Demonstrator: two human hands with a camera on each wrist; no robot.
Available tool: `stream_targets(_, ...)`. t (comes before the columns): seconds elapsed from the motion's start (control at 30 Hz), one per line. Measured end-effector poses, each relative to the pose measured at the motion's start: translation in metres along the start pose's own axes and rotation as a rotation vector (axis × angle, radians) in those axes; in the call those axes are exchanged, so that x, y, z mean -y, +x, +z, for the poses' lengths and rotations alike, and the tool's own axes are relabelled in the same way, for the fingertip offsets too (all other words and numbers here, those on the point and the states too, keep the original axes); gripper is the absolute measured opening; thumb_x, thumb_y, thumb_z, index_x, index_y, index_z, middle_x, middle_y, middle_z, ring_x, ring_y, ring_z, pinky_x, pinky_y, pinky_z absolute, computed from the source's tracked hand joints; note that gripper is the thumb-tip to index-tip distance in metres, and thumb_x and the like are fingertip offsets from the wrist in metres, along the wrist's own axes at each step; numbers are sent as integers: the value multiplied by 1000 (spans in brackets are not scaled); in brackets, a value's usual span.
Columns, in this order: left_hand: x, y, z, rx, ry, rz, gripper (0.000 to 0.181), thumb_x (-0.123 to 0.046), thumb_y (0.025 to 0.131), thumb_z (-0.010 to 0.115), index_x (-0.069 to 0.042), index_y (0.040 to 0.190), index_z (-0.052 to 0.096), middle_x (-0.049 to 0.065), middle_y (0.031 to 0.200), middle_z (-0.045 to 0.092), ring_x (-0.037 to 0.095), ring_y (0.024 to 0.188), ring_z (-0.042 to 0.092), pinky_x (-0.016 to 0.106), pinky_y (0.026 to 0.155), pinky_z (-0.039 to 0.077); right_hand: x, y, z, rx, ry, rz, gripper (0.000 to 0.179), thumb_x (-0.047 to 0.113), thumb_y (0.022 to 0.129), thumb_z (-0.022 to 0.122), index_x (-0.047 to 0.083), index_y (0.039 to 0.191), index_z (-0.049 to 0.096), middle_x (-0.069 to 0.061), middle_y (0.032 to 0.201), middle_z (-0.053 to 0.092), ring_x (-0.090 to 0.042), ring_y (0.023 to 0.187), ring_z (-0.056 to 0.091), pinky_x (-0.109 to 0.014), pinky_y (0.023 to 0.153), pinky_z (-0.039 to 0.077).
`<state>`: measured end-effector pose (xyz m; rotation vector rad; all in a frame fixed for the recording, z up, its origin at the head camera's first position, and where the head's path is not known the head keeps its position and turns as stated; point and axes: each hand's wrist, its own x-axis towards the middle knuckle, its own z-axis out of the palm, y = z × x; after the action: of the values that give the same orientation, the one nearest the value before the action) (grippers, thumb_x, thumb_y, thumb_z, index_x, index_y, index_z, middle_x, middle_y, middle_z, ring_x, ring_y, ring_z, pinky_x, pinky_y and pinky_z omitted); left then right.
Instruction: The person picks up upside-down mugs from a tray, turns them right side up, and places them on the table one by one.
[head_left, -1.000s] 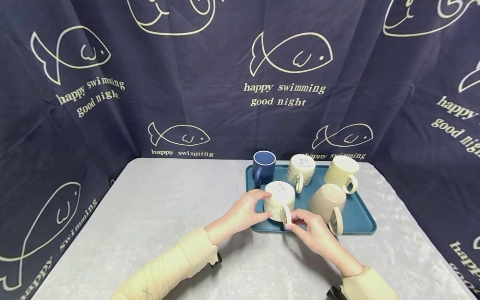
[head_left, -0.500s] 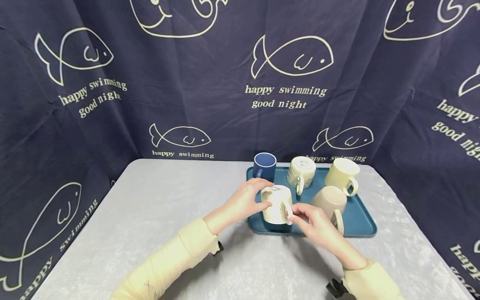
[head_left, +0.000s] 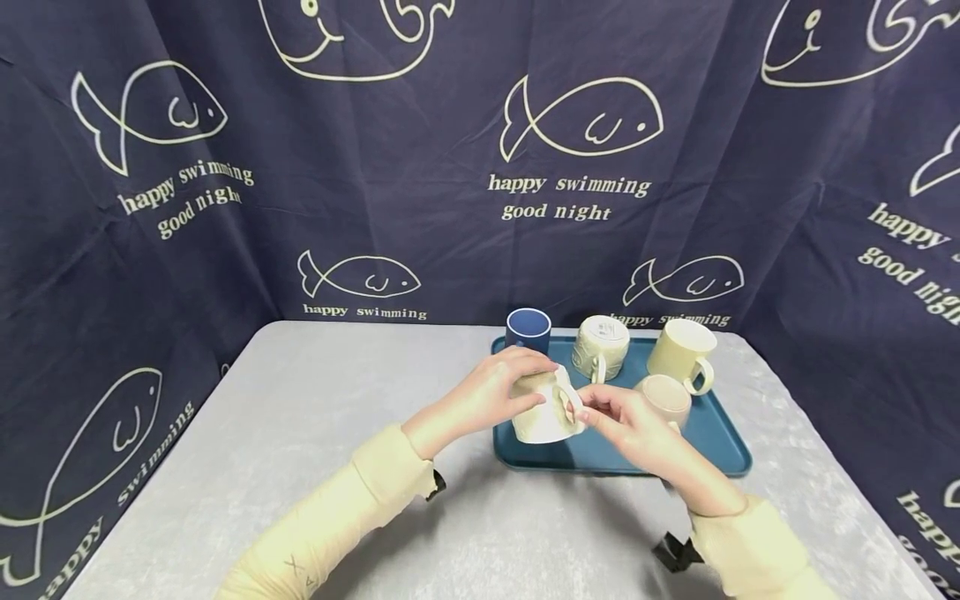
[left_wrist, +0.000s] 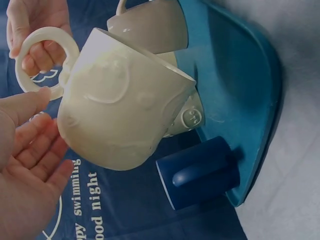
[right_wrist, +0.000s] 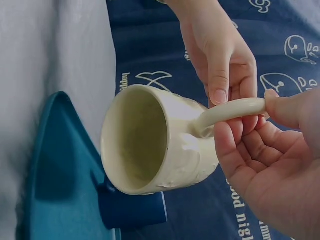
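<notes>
A cream mug (head_left: 542, 423) with raised relief hangs tilted above the front left of the blue tray (head_left: 600, 457). My right hand (head_left: 633, 423) pinches its handle between thumb and fingers. At the mug's base my left hand (head_left: 487, 396) holds it, with the thumb close to the handle and the fingers bent round the far side. The right wrist view shows the mug's hollow inside (right_wrist: 135, 137), with its mouth turned away from both hands. Part of the left fingers is hidden behind the mug and handle.
Behind it on the tray stand a blue mug (head_left: 528, 327), an upside-down cream mug (head_left: 602, 348) and a pale yellow mug (head_left: 678, 354). A beige mug (head_left: 666, 398) is upside down, partly hidden by the right hand. Navy cloth (head_left: 360, 183) hangs behind the grey table (head_left: 360, 375).
The cream mug stood upside down on the tray a second ago. Both hands have lifted it and tipped it, its handle swinging upward. The other mugs stay in place.
</notes>
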<state>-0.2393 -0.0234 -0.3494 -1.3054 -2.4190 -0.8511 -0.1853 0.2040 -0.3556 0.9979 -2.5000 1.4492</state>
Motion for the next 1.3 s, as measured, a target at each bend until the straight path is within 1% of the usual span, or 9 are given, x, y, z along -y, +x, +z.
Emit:
stream_targets(0.1,-1,1,-2,0,-10,42,37,-17,83,73,-9,118,64,0,117,64,12,112,55,24,96,44,5,2,-3,35,17,6,9,-2,91,56,-3,96,63,-6,82,61,0,70,52,-20,58,45)
stream_targets(0.3,-2,3,-5,16,-22,115,29,-15,84,71,-10,112,68,-1,110,67,10,105,58,20,89,46,12,5,-6,94,33,22,10,0,93,55,-3,97,63,-6,86,62,-2,75,54,-22,64,49)
stream_targets(0.43,-1,3,-6,22,-28,182,22,-16,83,71,-11,105,71,-2,101,69,9,99,60,16,86,45,14,6,-6,134,50,23,9,1,92,56,-2,97,63,-7,85,63,-2,77,54,-22,65,48)
stream_targets(0.53,-1,1,-6,31,-40,207,17,-16,82,72,-11,98,72,-3,94,69,8,94,61,14,85,45,15,7,-5,173,78,25,10,1,92,56,-2,98,63,-7,85,62,-4,76,55,-21,66,47)
stream_targets(0.77,-3,-4,-5,1,2,225,13,-15,76,75,-10,88,72,-3,83,68,8,83,61,14,78,47,13,10,-3,257,91,35,12,4,93,55,-2,102,62,-12,90,65,-4,81,57,-21,72,49)
stream_targets(0.9,-6,-9,-4,-29,23,220,12,-13,76,76,-9,87,72,-2,81,67,9,82,61,15,78,47,14,11,-3,277,51,0,11,4,93,55,-1,101,62,-11,87,65,-3,79,57,-22,71,49)
stream_targets(1.07,-9,-14,-6,-98,14,212,9,-10,77,75,-7,85,72,-1,80,68,10,79,61,15,76,48,19,15,-5,252,-26,-32,11,5,93,56,3,101,63,-7,87,66,-3,79,58,-22,69,50)
stream_targets(1.17,-9,-17,-7,-138,10,210,9,-12,77,76,-7,84,72,-1,79,68,10,78,61,15,74,48,23,18,-6,224,-66,-8,11,9,93,58,7,101,65,-3,88,67,-4,79,58,-23,69,51)
stream_targets(1.3,-8,-19,-7,-163,4,181,11,-13,75,77,-7,83,72,-2,79,68,10,78,61,15,74,48,26,22,-5,200,-73,45,11,12,93,59,8,100,66,-1,89,67,-5,78,60,-23,69,51)
